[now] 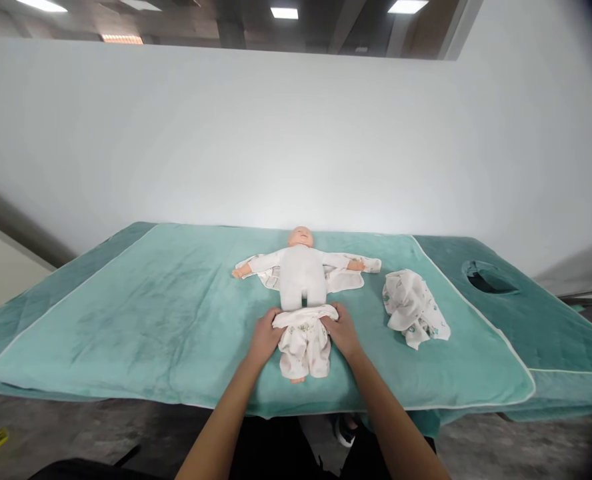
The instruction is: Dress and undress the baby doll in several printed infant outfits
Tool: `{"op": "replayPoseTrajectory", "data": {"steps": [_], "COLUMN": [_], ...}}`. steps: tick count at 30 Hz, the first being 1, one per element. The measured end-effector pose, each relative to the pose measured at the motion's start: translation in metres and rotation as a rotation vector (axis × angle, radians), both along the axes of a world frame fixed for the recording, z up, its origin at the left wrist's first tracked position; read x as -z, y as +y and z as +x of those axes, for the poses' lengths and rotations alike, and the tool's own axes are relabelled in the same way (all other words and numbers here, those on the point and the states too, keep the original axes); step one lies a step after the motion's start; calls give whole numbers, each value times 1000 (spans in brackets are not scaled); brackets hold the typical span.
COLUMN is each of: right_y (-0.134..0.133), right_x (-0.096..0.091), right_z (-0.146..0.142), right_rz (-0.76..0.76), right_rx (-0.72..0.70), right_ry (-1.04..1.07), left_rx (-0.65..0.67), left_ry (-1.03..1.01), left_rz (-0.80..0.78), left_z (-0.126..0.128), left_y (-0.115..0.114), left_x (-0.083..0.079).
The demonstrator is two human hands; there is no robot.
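A baby doll (302, 265) lies on its back on a teal blanket (166, 313), head toward the wall, arms spread. A white printed garment lies open under its torso. Small white printed trousers (305, 341) cover its legs, bunched at the waistband below its hips; a foot shows at the bottom. My left hand (265, 335) grips the left side of the waistband. My right hand (343, 330) grips the right side. Both have fingers curled into the fabric.
A crumpled white printed cloth (414, 307) lies on the blanket to the doll's right. The padded table has a face hole (489, 277) at its right end. A white wall stands behind the table. The near edge of the table is close to my body.
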State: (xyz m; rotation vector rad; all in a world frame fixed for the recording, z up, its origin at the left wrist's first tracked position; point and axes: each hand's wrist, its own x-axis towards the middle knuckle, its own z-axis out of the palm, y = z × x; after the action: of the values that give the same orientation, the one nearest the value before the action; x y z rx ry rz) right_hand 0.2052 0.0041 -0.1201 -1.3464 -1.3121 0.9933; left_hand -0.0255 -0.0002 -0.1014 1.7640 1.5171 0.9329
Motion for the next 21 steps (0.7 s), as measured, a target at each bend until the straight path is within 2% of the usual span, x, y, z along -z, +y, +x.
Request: {"op": "replayPoseTrajectory", "data": {"steps": [3, 5, 8, 12, 15, 21], "right_y": [-15, -26, -39, -46, -52, -64], "right_x": [0, 0, 0, -1, -1, 1], "right_z": [11, 18, 24, 28, 29, 25], "right_rz": [33, 91, 164, 120, 80, 136], "right_rx": [-204, -327, -416, -525, -537, -419], "right_ry": [29, -24, -175, -292, -351, -293], "left_rx": [137, 223, 278, 311, 334, 263], "left_ry": [-117, -121, -69, 19, 100, 158], "left_rz": [-94, -112, -84, -79, -63, 25], "left_z": [-8, -15, -20, -20, -18, -13], "left_y": [-17, -29, -45, -56, -60, -64], "left_x": [-13, -15, -9, 5, 12, 20]}}
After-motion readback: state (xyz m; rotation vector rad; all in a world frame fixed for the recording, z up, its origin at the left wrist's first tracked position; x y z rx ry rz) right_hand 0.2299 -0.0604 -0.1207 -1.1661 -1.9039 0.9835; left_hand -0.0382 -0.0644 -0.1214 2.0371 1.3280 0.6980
